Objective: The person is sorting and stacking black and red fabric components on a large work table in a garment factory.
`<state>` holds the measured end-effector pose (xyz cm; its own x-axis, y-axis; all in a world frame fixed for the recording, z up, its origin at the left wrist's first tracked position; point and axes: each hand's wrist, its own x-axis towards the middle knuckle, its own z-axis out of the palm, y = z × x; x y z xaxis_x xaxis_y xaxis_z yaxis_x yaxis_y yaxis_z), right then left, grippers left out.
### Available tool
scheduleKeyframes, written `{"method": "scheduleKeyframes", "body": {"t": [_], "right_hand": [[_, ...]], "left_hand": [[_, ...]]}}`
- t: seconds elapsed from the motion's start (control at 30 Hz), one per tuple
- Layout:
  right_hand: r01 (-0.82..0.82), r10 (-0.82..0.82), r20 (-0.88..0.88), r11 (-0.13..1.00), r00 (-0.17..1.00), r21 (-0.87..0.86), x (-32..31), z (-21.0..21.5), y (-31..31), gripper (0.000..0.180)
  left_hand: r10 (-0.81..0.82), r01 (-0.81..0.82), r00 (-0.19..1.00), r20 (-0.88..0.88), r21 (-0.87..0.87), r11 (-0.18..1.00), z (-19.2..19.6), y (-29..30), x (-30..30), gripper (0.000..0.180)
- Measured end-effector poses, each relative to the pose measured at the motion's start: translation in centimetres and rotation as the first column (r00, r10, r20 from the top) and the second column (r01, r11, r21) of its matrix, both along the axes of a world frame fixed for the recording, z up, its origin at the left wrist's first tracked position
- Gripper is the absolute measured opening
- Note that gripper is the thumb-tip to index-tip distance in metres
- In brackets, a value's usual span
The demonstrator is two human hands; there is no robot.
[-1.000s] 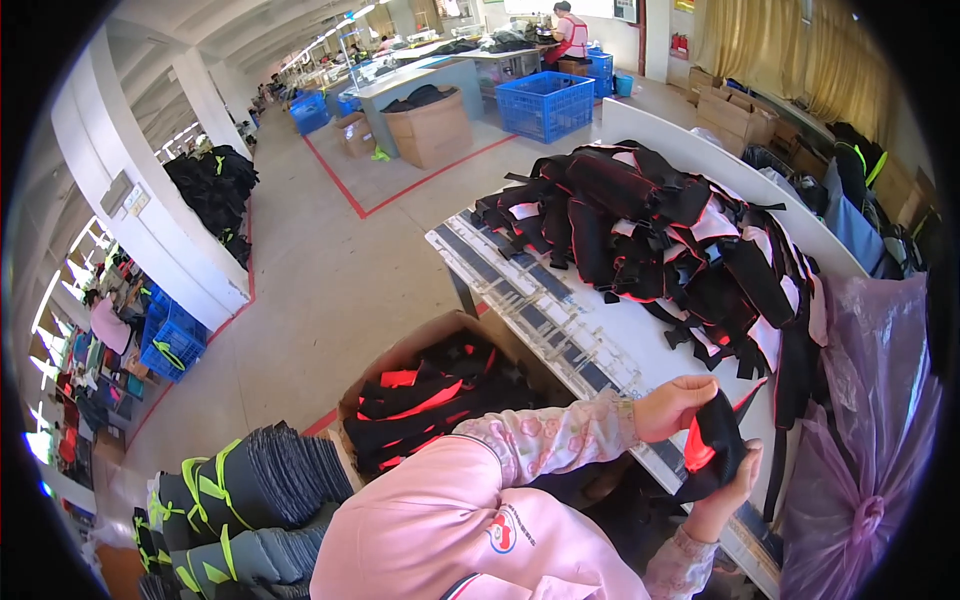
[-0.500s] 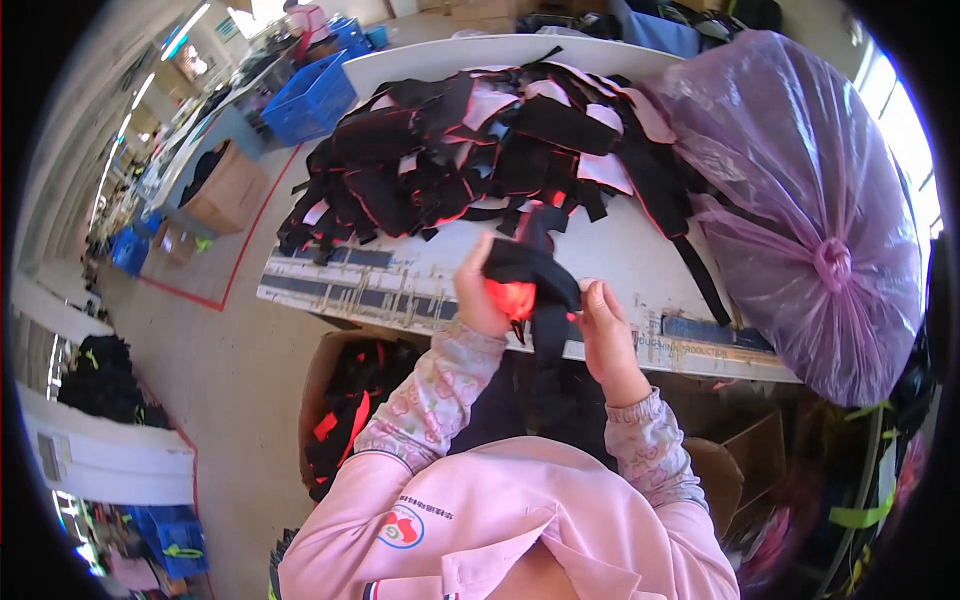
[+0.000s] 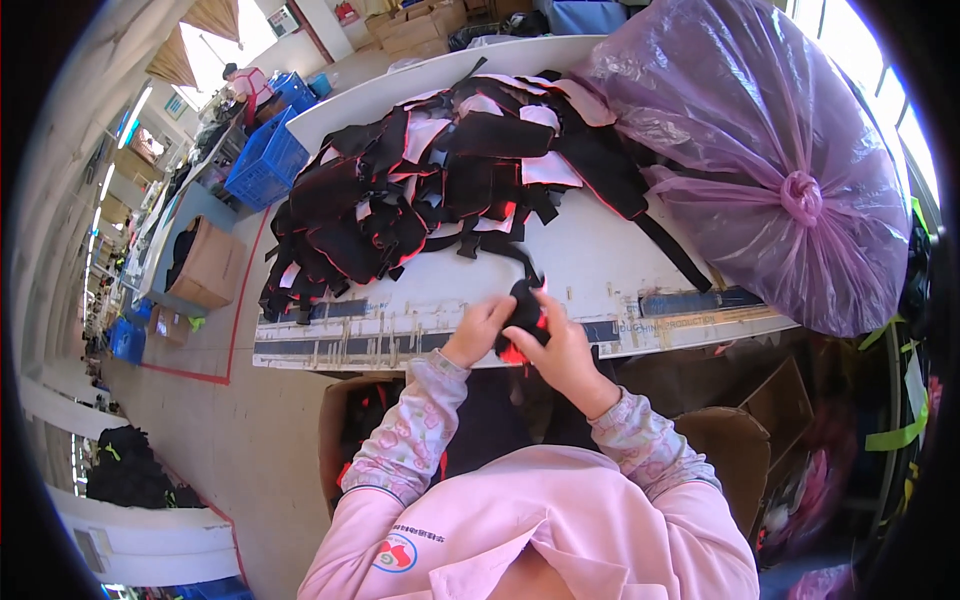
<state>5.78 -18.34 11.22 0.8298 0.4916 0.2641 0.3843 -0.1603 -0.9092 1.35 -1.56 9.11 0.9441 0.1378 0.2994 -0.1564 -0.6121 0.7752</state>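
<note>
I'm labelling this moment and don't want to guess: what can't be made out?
Head view:
Black-and-red piece: full shape, partly covered by the right hand and left hand.
Left fingertips: blurred.
Purple bag: contents, veiled by its plastic.
Carton: contents, partly behind the left sleeve.
Far worker: hands, too small.

Black and red fabric (image 3: 521, 314); apparently folded; handheld

Brt w/ glare upper R, edges warped.

Lettering stands on the table edge (image 3: 667, 325) and the pink shirt (image 3: 500, 500), beside its round emblem (image 3: 396, 553)
</note>
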Motion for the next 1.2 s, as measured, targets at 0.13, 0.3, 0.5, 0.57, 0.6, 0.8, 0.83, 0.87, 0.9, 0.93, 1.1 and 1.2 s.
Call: {"method": "scheduleKeyframes", "body": {"t": [0.13, 0.3, 0.5, 0.57, 0.6, 0.8, 0.83, 0.87, 0.9, 0.93, 1.1, 1.2], "right_hand": [[-0.097, 0.111, 0.136, 0.99, 0.985, -0.104, 0.1, 1.5, -0.6, 0.06], [-0.14, 0.232, 0.309, 0.946, 0.922, -0.293, 1.5, 1.5, -1.2, 0.059], [-0.126, 0.217, 0.208, 0.917, 0.954, -0.379, 0.8, -1.8, 0.0, 0.039], [-0.317, 0.325, -0.028, 0.892, 0.945, -0.322, -0.4, -1.8, 0.3, 0.033], [-0.329, 0.336, -0.033, 0.889, 0.941, -0.32, -1.0, -1.2, -0.1, 0.033], [-0.393, 0.327, -0.276, 0.889, 0.904, -0.235, -1.5, 4.0, -4.2, 0.031], [-0.374, 0.301, -0.296, 0.899, 0.906, -0.23, -1.6, 4.3, -5.0, 0.029], [-0.372, 0.298, -0.296, 0.898, 0.907, -0.234, -2.1, 4.9, -6.5, 0.029], [-0.405, 0.343, -0.26, 0.881, 0.903, -0.243, -3.0, 5.5, -8.4, 0.028], [-0.428, 0.379, -0.219, 0.867, 0.899, -0.256, -3.2, 5.5, -10.1, 0.027], [-0.449, 0.339, -0.486, 0.884, 0.806, -0.129, -2.7, 4.5, -20.2, 0.022], [-0.429, -0.199, -0.824, 0.775, 0.531, -0.464, -4.1, 3.8, -29.8, 0.02]], "left_hand": [[-0.248, -0.062, 0.947, -0.206, -0.871, 0.488, -0.5, -3.4, -1.4, 0.041], [-0.135, -0.041, 0.985, -0.106, -0.911, 0.411, 0.5, -3.1, -0.7, 0.038], [0.455, -0.441, 0.89, 0.031, -0.191, 0.877, -2.2, 0.6, 3.2, 0.032], [0.645, -0.643, 0.75, 0.147, -0.071, 0.763, -2.3, 6.3, 4.5, 0.034], [0.659, -0.66, 0.735, 0.163, -0.052, 0.749, -1.8, 8.4, 4.6, 0.033], [0.618, -0.645, 0.736, 0.275, 0.008, 0.764, -1.9, 10.5, 8.0, 0.034], [0.617, -0.644, 0.738, 0.272, 0.013, 0.765, -2.0, 10.4, 8.6, 0.034], [0.617, -0.643, 0.739, 0.27, 0.008, 0.766, -2.1, 11.8, 8.3, 0.034], [0.711, -0.728, 0.681, 0.173, 0.055, 0.684, -1.8, 14.9, 7.1, 0.034], [0.788, -0.792, 0.61, 0.083, 0.108, 0.601, -1.3, 16.4, 7.0, 0.034], [0.156, -0.133, 0.976, 0.155, -0.148, 0.98, -1.6, 7.3, 9.7, 0.019], [-0.267, 0.181, 0.946, -0.187, -0.379, 0.907, 0.8, 5.9, 8.5, 0.013]]}}
